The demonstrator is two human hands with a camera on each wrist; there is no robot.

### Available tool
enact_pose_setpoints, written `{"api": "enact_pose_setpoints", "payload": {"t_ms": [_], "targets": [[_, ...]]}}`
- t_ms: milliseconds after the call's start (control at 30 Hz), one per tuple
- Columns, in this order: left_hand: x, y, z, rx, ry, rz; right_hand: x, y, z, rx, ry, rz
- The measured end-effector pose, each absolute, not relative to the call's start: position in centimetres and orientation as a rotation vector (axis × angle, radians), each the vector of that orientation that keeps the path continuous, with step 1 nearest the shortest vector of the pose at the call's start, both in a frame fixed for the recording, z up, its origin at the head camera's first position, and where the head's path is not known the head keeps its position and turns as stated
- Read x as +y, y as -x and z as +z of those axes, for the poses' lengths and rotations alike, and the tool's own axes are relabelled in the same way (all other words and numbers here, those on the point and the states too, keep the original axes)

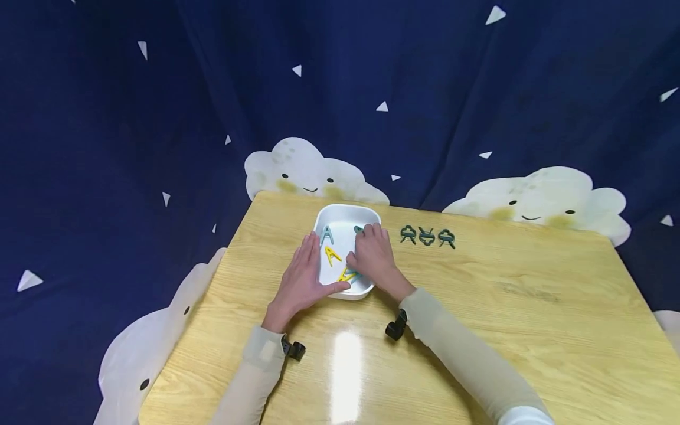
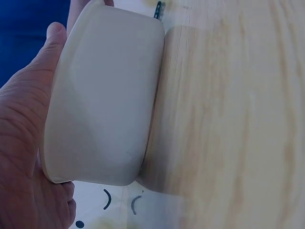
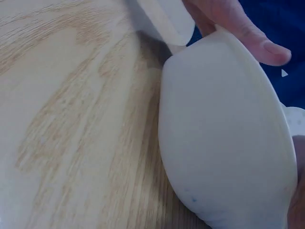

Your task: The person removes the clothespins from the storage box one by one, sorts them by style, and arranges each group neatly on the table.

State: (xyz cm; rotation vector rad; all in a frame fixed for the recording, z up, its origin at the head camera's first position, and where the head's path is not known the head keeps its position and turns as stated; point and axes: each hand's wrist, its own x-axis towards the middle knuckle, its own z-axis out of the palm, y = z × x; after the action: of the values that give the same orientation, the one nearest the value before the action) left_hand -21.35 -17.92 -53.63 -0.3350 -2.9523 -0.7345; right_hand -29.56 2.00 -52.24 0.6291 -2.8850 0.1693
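Note:
A white plastic tub point(image 1: 347, 293) stands on the table and holds several clothes pegs. Inside are a pale teal peg point(image 1: 326, 234), a yellow peg point(image 1: 332, 255) and another yellow peg point(image 1: 346, 275) overlapping a teal one. My left hand point(image 1: 304, 277) rests along the tub's left side, fingers straight, thumb stretched over the front rim; the left wrist view shows it against the tub wall point(image 2: 105, 95). Over the right rim reaches my right hand point(image 1: 374, 254), fingers bent down into the tub. A dark green peg point(image 1: 358, 229) shows beside its fingers; whether they pinch anything is hidden.
Right of the tub, three dark green pegs point(image 1: 427, 236) lie in a row on the wooden table point(image 1: 504, 307). Behind the table's back edge hangs a dark blue curtain point(image 1: 340, 88) printed with clouds and white triangles.

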Motion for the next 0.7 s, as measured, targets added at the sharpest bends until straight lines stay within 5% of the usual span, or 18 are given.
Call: {"api": "enact_pose_setpoints", "payload": {"t_ms": [300,700], "targets": [[-17.95,21.31,-53.57,-2.957,0.326,-0.743,1.66,29.47,-52.30,-2.975,-0.506,-0.093],[-17.93,21.37,-53.48,-2.943,0.335,-0.748,1.49,29.75,-52.27,-2.947,-0.683,0.011]]}}
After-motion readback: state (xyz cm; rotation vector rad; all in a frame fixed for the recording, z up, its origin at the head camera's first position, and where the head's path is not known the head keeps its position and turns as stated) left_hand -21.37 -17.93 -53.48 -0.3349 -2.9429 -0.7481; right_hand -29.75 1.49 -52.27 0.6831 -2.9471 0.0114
